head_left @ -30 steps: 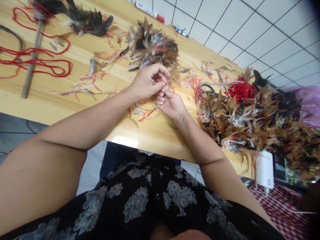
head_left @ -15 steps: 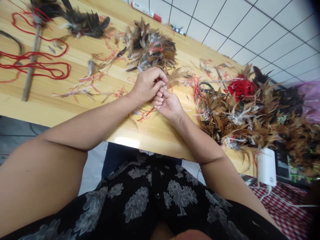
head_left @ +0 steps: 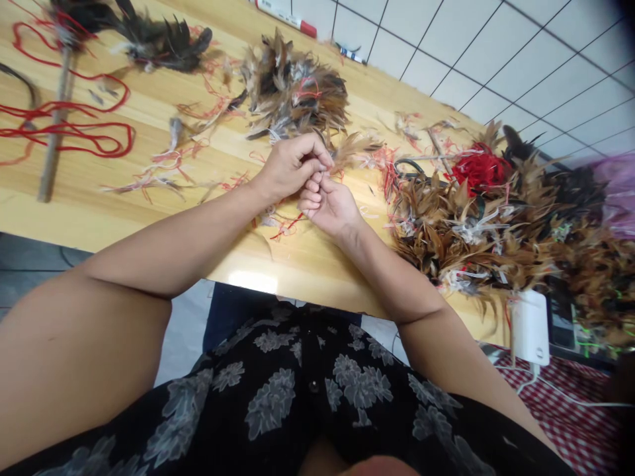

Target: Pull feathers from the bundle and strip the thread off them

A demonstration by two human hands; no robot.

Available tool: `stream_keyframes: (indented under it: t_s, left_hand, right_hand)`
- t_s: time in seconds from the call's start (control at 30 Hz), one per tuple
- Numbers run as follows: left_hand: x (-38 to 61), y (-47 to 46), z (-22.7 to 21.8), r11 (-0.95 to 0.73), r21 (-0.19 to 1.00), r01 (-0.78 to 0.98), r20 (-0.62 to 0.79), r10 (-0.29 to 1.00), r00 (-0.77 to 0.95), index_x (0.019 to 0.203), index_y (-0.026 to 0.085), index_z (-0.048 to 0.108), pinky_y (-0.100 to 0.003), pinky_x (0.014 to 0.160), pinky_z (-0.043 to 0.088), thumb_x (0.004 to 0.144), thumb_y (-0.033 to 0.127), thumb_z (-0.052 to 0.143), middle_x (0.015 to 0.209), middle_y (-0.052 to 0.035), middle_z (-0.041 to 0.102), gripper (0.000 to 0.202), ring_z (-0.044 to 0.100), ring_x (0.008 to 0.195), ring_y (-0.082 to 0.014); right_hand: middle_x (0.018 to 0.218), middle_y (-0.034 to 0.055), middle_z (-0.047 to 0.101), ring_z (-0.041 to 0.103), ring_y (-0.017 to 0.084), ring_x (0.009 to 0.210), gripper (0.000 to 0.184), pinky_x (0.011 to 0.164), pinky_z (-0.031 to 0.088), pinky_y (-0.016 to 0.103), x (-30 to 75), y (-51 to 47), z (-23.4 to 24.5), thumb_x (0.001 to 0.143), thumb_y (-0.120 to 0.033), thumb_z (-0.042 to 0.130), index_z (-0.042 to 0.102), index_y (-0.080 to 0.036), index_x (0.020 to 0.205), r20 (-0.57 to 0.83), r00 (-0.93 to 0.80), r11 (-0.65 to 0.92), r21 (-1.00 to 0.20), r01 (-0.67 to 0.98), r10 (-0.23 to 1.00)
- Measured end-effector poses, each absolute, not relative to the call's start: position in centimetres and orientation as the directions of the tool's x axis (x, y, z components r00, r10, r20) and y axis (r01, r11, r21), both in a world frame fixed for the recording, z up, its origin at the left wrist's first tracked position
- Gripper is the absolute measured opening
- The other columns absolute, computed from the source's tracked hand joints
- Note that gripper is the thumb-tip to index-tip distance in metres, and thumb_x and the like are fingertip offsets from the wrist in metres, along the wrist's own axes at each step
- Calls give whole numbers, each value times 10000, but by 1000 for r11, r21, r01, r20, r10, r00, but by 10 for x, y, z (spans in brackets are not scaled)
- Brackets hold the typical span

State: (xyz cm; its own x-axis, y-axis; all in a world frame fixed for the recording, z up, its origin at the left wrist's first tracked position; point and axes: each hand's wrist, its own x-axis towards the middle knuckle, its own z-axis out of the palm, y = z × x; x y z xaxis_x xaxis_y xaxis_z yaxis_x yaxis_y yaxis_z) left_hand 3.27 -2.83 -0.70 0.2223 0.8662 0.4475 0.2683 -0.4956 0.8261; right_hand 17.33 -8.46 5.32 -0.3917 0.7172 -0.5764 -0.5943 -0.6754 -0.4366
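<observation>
Red thread visible a second ago is now hidden. The left hand (head_left: 290, 170) and right hand (head_left: 331, 206) meet, fingers curled; I cannot tell what they grasp, so progress is unclear.

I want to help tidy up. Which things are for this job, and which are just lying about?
Probably for the job:
- feathers
- red string
- stick

Seem just lying about:
- red-capped marker
- white box
- purple bag
</observation>
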Motion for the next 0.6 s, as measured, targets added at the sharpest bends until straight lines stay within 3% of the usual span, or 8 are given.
stream_keyframes:
  t_s: [0.2,0.33,0.47,0.6]
  left_hand:
    - [31,-24,-9,-422,859,289,385,906,177,914,234,709,-377,932,676,946,152,751,948,-26,827,98,795,911,-231]
    - [27,-15,-13,-360,900,244,337,932,131,883,244,655,-371,816,653,991,210,760,895,-23,790,154,757,813,-217]
    - [22,-13,-12,-379,888,260,357,925,128,852,259,649,-405,775,631,985,251,785,883,-36,778,190,739,820,-234]
    - [19,-18,-9,-392,872,292,354,919,175,868,261,670,-424,760,590,993,295,823,838,-23,750,200,706,820,-228]
  right_hand:
    - [681,-91,393,267,72,536,369,498,242,141,171,-82,51,1251,-345,450,428,-245,896,-591,-373,-688,-503,-523,716]
    - [692,-100,434,314,46,534,330,507,240,129,174,-75,48,1221,-339,561,463,-242,921,-588,-308,-662,-626,-413,748]
    - [711,-111,445,379,51,578,334,536,274,148,187,-63,37,1099,-343,788,495,-264,958,-455,-151,-479,-823,-305,878]
    - [840,-80,582,572,96,781,389,694,459,202,197,-56,32,969,-377,937,560,-287,1003,-256,-72,-264,-954,-142,964]
